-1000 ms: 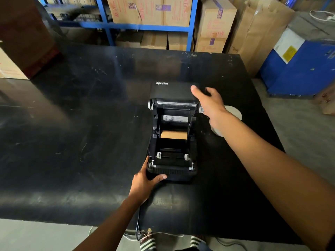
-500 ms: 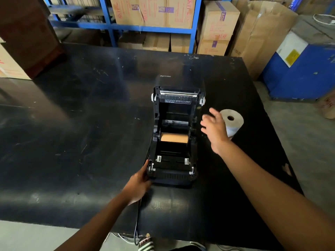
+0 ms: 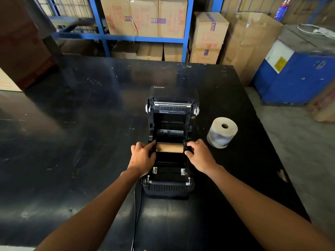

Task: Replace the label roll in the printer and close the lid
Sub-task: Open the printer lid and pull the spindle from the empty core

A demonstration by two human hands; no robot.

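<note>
printer (image 3: 170, 145) open, two hands (image 3: 143, 156), one spare roll (image 3: 222, 132)

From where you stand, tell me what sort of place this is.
Probably a warehouse or stockroom: stacked cardboard cartons fill blue metal shelving, and a label printer with a spare label roll sits on a scuffed black worktable.

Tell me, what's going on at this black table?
A person is changing the roll in a label printer. Its lid stands open. The left hand and right hand are at either side of the roll bay, reaching for the bare brown core of the used-up roll, which sits in there. A full roll stands on end on the table, to the right of the printer, untouched. So the old core is not out yet.
</note>
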